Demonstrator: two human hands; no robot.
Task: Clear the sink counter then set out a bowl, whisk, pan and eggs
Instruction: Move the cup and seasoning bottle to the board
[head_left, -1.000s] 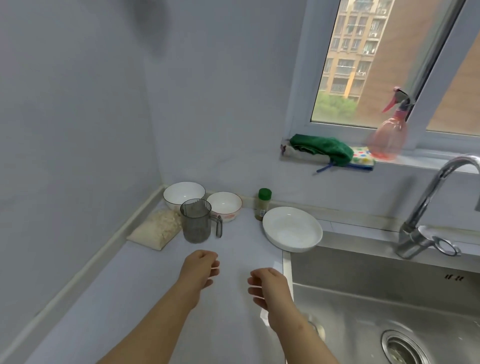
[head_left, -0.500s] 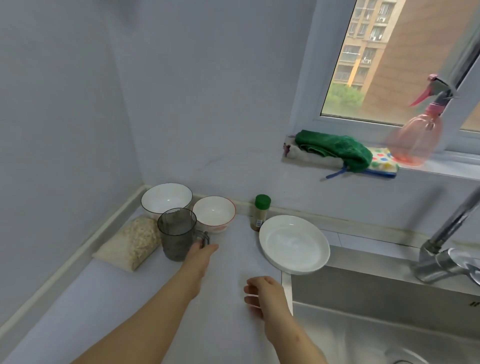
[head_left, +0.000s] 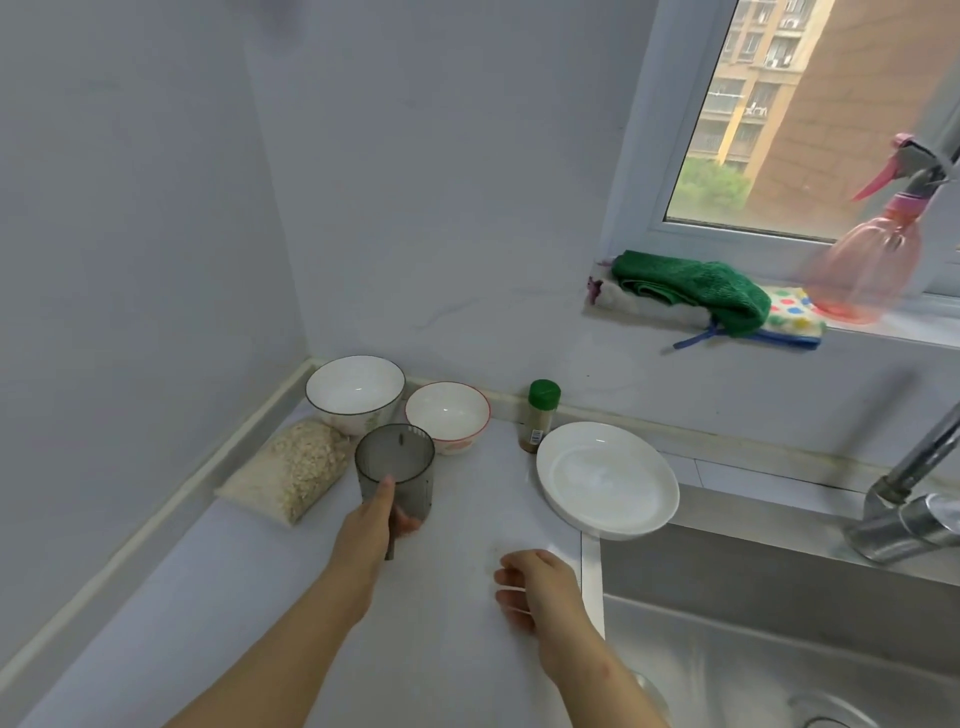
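Clearing was judged barely begun. Grey cup (head_left: 396, 462) was clasped by left grip (head_left: 371, 525), on counter (head_left: 467, 649) just before bowls (head_left: 355, 387). Right grip (head_left: 540, 587) was held loosely curled, empty, beside sink (head_left: 779, 649). Oat bag (head_left: 298, 470), spice jar (head_left: 540, 415), plate (head_left: 605, 478) were left uncleared. Whisk, pan, eggs were not seen.

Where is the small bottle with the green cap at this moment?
In the head view, the green-capped bottle stands upright at the back of the counter, between the red-rimmed bowl on its left and the white plate on its right.
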